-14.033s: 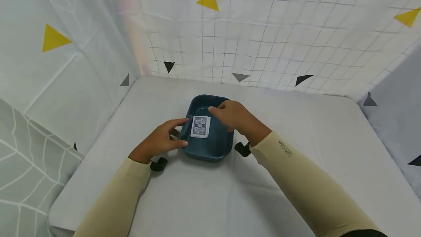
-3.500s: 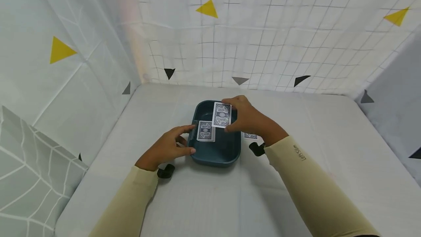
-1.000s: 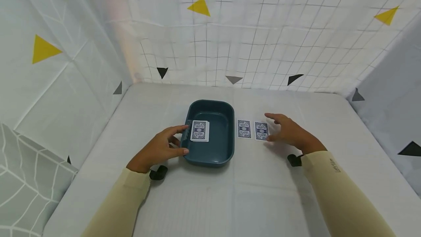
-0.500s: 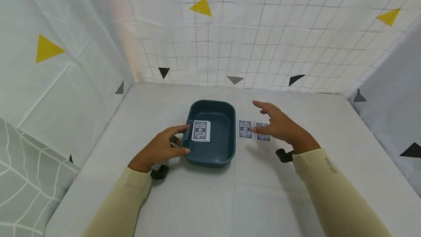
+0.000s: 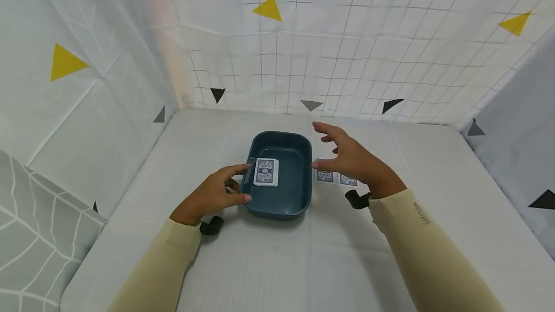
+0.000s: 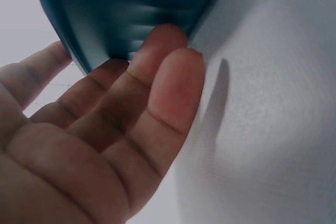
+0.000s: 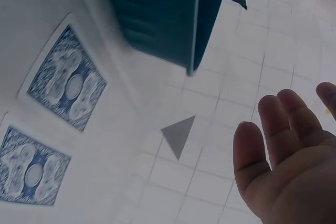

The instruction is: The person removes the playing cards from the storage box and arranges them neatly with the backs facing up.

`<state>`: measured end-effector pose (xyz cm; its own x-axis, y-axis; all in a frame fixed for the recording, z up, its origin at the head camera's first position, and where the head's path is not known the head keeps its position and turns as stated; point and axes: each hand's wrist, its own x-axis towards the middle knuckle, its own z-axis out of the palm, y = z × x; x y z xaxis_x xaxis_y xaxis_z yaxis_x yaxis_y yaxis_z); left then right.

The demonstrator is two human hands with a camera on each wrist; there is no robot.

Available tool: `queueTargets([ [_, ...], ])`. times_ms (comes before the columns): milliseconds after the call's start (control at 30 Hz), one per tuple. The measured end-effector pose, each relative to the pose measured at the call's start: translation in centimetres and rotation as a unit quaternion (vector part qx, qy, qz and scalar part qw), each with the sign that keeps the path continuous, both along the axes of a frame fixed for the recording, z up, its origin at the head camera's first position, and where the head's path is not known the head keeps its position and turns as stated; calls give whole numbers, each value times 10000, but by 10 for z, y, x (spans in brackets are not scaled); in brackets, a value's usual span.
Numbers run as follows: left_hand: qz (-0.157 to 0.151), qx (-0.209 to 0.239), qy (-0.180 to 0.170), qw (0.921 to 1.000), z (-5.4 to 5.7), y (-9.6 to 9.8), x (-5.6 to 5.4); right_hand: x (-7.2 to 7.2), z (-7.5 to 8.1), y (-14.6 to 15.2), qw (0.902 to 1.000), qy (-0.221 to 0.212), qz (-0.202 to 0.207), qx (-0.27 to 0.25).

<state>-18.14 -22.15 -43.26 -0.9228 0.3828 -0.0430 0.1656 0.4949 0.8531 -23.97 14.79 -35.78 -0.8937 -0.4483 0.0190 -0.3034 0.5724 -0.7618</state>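
A dark teal plastic bin (image 5: 282, 210) stands on the table, with a stack of playing cards (image 5: 266, 172) face down at its left side. My left hand (image 5: 212, 195) rests at the bin's left edge, index finger and thumb touching the rim. In the left wrist view its other fingers lie loosely bent by the outer wall. My right hand (image 5: 357, 158) is raised beside the bin's right rim, fingers spread and holding nothing. Beneath it, two face-down playing cards lie side by side on the table: a nearer one (image 7: 67, 80) and another (image 7: 34, 171) farther from the bin.
A white cloth covers the table (image 5: 269, 268). Behind it hangs a white curtain (image 5: 338, 37) with grid lines and coloured triangles. Pale sheeting (image 5: 112, 124) borders the left side, with a white web pattern lower down.
Over the last seconds a second card was laid on the table right of the first. Since then my empty right hand has risen and moved left toward the bin. The left hand stays at the rim.
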Motion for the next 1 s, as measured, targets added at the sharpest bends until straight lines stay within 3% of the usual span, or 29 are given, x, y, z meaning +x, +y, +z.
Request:
queueTargets([
  [300, -12, -80, 88, 9999, 0, 1, -2, -7, 10, -29, 9991, 73, 301, -286],
  [533, -19, -141, 88, 9999, 5, 4, -2, -13, 10, -50, 9984, -150, 413, -366],
  [800, -110, -153, 215, 9996, 4, 2, -4, -19, 6, -79, 9976, -376, 583, -69],
  [1000, -144, -103, 159, 9997, -1, 0, -3, -22, -6, -99, 9966, -429, 642, 298],
])
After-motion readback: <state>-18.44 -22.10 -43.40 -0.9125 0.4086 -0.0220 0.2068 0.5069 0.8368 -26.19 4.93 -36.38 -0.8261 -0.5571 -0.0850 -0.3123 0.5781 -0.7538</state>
